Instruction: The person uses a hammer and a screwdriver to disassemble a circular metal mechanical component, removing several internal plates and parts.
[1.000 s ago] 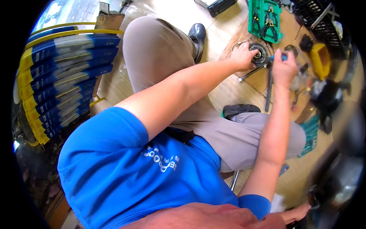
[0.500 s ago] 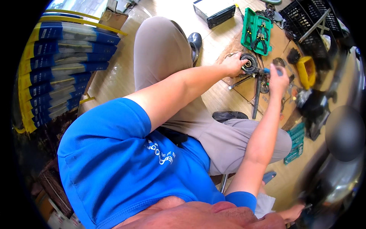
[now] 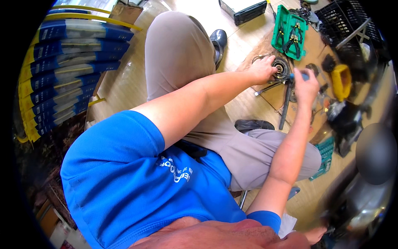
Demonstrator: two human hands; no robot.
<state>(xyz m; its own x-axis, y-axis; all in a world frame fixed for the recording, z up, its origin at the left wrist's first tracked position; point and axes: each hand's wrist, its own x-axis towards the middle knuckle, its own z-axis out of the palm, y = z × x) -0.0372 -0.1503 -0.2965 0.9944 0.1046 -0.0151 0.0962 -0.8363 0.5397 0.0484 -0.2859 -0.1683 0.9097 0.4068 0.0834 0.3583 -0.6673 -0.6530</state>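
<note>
My left hand (image 3: 263,71) grips a round black metal part (image 3: 281,66) with concentric rings, fingers wrapped over its left side, above a worn cardboard sheet (image 3: 265,99). Closed around a blue-handled tool (image 3: 300,76), my right hand (image 3: 306,85) holds its thin shaft against that part; the tip is too small to make out. Beneath them lie a long dark bar (image 3: 284,112) and smaller metal pieces. Just beyond sits an open green case (image 3: 280,18) of pliers.
Stacked blue-yellow packs (image 3: 74,47) fill a rack at left. Around the cardboard are black crates (image 3: 340,16), a dark box (image 3: 248,16), a yellow container (image 3: 341,83) and a teal case (image 3: 323,153). Another person's hand (image 3: 316,234) shows at lower right.
The view has shifted a little. Both hands stay on the round part and tool, with the right hand's angle slightly different; the other person's hand has moved down slightly.
</note>
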